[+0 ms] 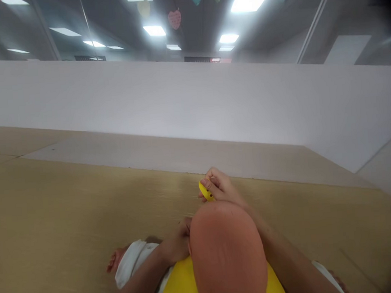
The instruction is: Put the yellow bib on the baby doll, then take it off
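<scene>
At the far left, white cloth [133, 261] wraps what looks like a baby doll lying on a tan tabletop [68, 206]. The left hand [178, 246] sits curled against the doll's bald head [227, 254], fingers partly hidden, so any grip cannot be told. Below lies the doll's yellow top [179, 285]. Beyond the head, the right hand [221, 186] pinches a small yellow disc [206, 191] between curled fingers, over the tabletop.

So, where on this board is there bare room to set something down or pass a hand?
Bare board spreads left of the left hand and the doll's white sleeve, up to the white panel. More lies right of the right hand, holding a yellow piece, and its forearm. It's crowded around the doll's head, between both hands.
</scene>
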`<state>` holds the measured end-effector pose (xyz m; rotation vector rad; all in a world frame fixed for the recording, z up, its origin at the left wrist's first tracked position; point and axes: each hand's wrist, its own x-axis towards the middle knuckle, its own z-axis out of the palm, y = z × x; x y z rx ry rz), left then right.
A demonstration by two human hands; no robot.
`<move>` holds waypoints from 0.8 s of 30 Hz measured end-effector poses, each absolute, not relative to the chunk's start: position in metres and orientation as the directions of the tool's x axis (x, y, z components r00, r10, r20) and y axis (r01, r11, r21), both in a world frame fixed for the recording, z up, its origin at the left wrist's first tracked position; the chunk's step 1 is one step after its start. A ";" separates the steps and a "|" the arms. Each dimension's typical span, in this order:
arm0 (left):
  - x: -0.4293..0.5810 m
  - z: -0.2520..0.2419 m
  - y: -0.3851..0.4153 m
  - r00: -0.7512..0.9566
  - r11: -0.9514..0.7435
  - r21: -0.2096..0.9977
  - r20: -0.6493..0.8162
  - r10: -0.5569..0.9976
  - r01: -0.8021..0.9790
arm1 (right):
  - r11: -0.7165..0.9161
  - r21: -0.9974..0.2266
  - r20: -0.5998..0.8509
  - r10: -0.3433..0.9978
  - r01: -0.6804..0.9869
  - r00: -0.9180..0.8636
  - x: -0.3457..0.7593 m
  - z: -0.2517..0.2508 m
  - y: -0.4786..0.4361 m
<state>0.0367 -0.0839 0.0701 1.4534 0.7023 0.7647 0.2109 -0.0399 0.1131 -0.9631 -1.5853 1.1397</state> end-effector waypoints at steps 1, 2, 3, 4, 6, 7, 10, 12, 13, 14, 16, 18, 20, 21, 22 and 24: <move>0.038 0.072 -0.084 0.631 -0.003 1.000 0.014 0.776 -0.019 | 0.239 -0.968 0.209 0.934 0.071 -0.290 0.212 0.113 -0.040; 0.039 0.072 -0.084 0.654 0.027 0.999 -0.007 0.757 -0.020 | 0.213 -0.975 0.181 0.929 0.065 -0.324 0.214 0.114 -0.039; 0.040 0.071 -0.084 0.652 0.063 0.997 -0.026 0.758 -0.034 | 0.191 -0.980 0.157 0.922 0.063 -0.354 0.216 0.115 -0.039; 0.040 0.069 -0.084 0.630 0.101 0.993 -0.044 0.775 -0.054 | 0.179 -0.982 0.142 0.917 0.067 -0.372 0.218 0.117 -0.039; 0.041 0.064 -0.084 0.585 0.177 0.981 -0.098 0.805 -0.079 | 0.190 -0.977 0.144 0.924 0.100 -0.354 0.224 0.121 -0.040; 0.041 0.061 -0.083 0.573 0.213 0.974 -0.129 0.809 -0.082 | 0.210 -0.969 0.160 0.932 0.128 -0.324 0.227 0.124 -0.042; 0.040 0.056 -0.082 0.588 0.287 0.955 -0.187 0.787 -0.080 | 0.269 -0.936 0.214 0.947 0.228 -0.239 0.235 0.133 -0.046; 0.041 0.057 -0.081 0.611 0.301 0.947 -0.176 0.772 -0.108 | 0.289 -0.914 0.235 0.949 0.286 -0.210 0.240 0.138 -0.049; 0.042 0.058 -0.080 0.622 0.298 0.946 -0.159 0.767 -0.126 | 0.294 -0.902 0.239 0.950 0.316 -0.201 0.242 0.139 -0.049; 0.043 0.059 -0.080 0.630 0.288 0.947 -0.139 0.764 -0.141 | 0.296 -0.892 0.239 0.951 0.342 -0.198 0.243 0.140 -0.048; 0.045 0.062 -0.079 0.638 0.255 0.953 -0.096 0.764 -0.162 | 0.299 -0.879 0.228 0.948 0.372 -0.223 0.246 0.139 -0.046; 0.046 0.064 -0.079 0.637 0.220 0.959 -0.059 0.769 -0.177 | 0.296 -0.878 0.204 0.942 0.375 -0.267 0.249 0.138 -0.043; 0.046 0.063 -0.077 0.634 0.189 0.964 -0.028 0.773 -0.188 | 0.284 -0.879 0.183 0.943 0.382 -0.280 0.251 0.138 -0.040; 0.046 0.062 -0.076 0.638 0.178 0.966 -0.019 0.770 -0.187 | 0.280 -0.878 0.183 0.946 0.389 -0.268 0.252 0.138 -0.040; 0.046 0.061 -0.075 0.647 0.171 0.968 -0.013 0.762 -0.183 | 0.277 -0.878 0.187 0.949 0.391 -0.254 0.253 0.138 -0.039; 0.045 0.059 -0.072 0.664 0.173 0.970 -0.016 0.747 -0.171 | 0.280 -0.889 0.202 0.950 0.363 -0.239 0.254 0.138 -0.039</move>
